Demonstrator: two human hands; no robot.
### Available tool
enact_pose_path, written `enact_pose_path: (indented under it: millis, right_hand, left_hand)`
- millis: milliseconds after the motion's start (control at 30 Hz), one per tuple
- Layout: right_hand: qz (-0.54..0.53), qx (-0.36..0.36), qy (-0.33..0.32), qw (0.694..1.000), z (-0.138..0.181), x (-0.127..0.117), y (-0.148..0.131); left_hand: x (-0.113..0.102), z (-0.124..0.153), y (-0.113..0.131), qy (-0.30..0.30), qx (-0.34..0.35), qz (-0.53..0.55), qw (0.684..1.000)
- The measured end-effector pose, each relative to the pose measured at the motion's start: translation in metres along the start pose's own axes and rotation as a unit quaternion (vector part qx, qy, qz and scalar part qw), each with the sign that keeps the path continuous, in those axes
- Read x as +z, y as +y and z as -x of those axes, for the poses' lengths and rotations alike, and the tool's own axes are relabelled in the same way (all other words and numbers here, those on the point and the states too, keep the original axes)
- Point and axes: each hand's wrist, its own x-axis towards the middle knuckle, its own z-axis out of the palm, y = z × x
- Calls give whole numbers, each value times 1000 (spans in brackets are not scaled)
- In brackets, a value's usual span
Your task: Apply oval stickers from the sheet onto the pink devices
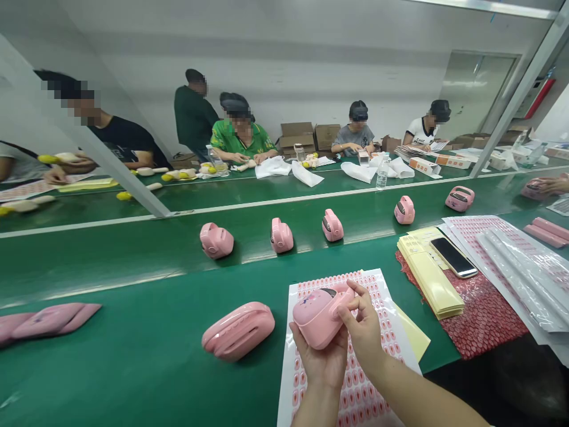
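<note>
My left hand (323,357) cups a pink handled device (317,323) from below, fingers closed around its underside. My right hand (365,323) grips the same device at its handle and side, thumb and fingers pressed on it. The device is tilted, with a pale patterned face and a dark window near the handle. Under both hands lies a white sheet (383,283) with rows of small pink-red oval stickers. Just left of the sheet, a longer pink shell-like piece (239,331) rests on the green table.
Several pink devices, one of them (216,240) nearest left, stand along the green conveyor (146,261). To the right are yellow sheets (429,279), a phone (453,257), red bubble wrap (484,311) and plastic-covered sheets (524,273). Co-workers sit beyond; another person's hand (555,185) shows at far right.
</note>
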Motion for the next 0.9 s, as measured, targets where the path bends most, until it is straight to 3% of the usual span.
enact_pose_path:
  millis: [100, 233, 300, 367, 467, 533, 667, 800, 900]
  right_hand:
    - [55, -67, 5, 996, 0, -2, 4]
    - [157, -194, -15, 968, -2, -8, 9]
    - [178, -213, -21, 961, -3, -10, 12]
    - [168, -183, -39, 968, -10, -12, 17]
    - [180, -76, -55, 979, -36, -20, 29]
    - [220, -10, -32, 975, -64, -29, 39]
    - [258, 48, -6, 965, -112, -47, 61]
    - [257, 83, -6, 963, -125, -50, 70]
    - [221, 99, -20, 970, -122, -47, 62]
  left_hand:
    - [-1, 0, -1, 2, -11, 6, 1000]
    - [-2, 1, -1, -1, -34, 14, 999]
    - [-3, 1, 0, 2, -46, 17, 999]
    - [-3, 2, 1, 7, -43, 16, 999]
    - [-4, 5, 4, -10, -10, -17, 1000]
    - [-6, 9, 8, -37, 10, -50, 998]
    - [-14, 15, 20, -87, 11, -72, 993]
    - [-28, 14, 33, -102, 14, -114, 988]
    - [-30, 12, 37, -79, 78, -260, 959]
